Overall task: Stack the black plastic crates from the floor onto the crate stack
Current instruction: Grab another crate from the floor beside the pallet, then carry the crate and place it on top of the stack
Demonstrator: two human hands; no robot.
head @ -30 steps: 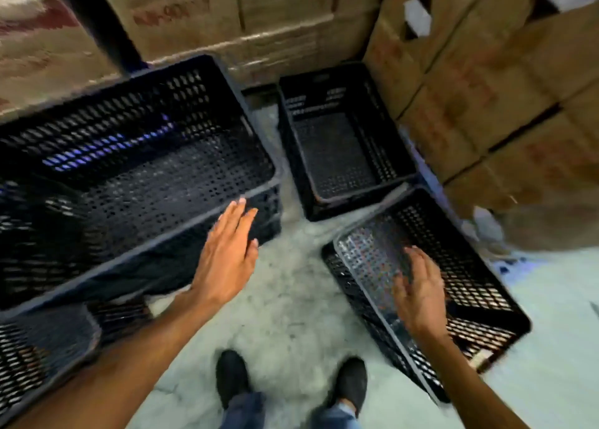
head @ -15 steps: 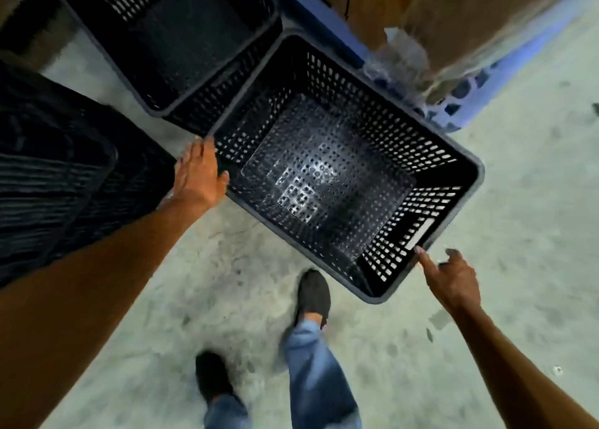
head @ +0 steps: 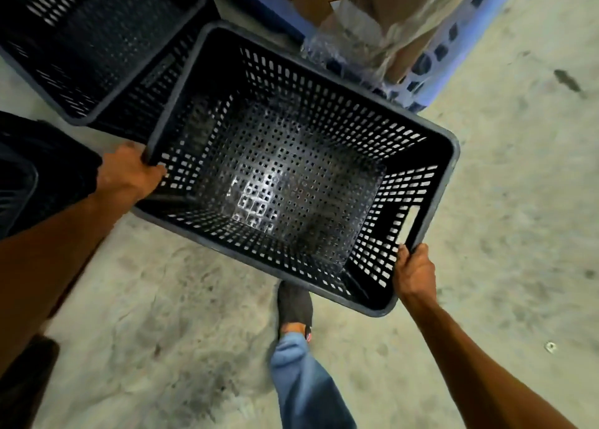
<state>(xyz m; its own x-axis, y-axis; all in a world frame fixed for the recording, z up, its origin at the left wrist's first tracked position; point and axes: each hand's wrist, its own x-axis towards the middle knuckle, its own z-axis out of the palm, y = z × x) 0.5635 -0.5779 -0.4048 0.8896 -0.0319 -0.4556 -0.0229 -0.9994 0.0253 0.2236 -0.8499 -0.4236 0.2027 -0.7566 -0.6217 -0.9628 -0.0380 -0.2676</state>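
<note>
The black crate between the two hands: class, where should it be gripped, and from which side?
Grip the black crate by its rim at the two short ends, one hand from each side, as the left hand and right hand do; the handle slot marks the right end.

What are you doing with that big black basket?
A person is picking up a black plastic crate with both bare hands. The left hand grips the rim at one corner, and the right hand grips the rim at the opposite end, near the handle slot. The crate is empty. Another black crate sits on the concrete floor just behind it, beside a blue pallet of boxes. The crate stack itself is mostly out of view.
</note>
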